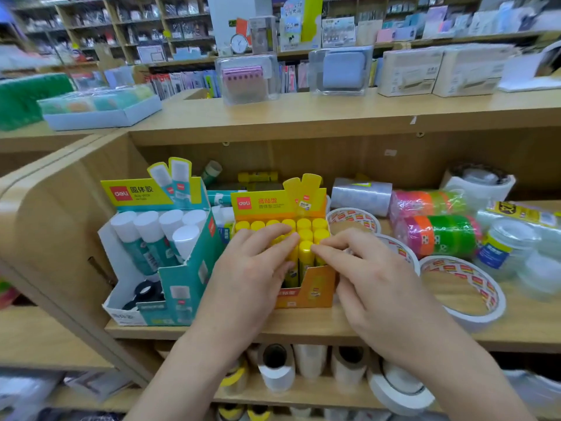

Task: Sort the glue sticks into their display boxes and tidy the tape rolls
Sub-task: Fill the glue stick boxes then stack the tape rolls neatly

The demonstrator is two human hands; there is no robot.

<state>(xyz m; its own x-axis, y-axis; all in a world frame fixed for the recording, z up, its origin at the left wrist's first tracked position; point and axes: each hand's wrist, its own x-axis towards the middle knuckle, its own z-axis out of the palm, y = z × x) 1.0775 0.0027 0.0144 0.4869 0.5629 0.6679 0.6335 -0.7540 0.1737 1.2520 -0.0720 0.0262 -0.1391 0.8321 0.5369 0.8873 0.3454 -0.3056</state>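
Note:
An orange display box (pixel 315 291) on the wooden shelf holds several upright yellow glue sticks (pixel 305 253). My left hand (pixel 249 268) lies over the box's left side with straight fingers resting on the yellow caps. My right hand (pixel 364 268) reaches in from the right and its fingertips touch the cap of a front glue stick. A teal display box (pixel 182 278) to the left holds white-capped glue sticks (pixel 145 229). Loose glue sticks (pixel 258 176) lie behind the boxes. White tape rolls (pixel 461 290) lie flat on the right.
Pink, orange and green tape packs (pixel 437 232) and clear tape rolls (pixel 361 192) crowd the shelf's right side. Black tape rolls (pixel 145 291) sit in a white tray in front of the teal box. More rolls (pixel 276 366) stand on the shelf below. Boxed goods line the counter above.

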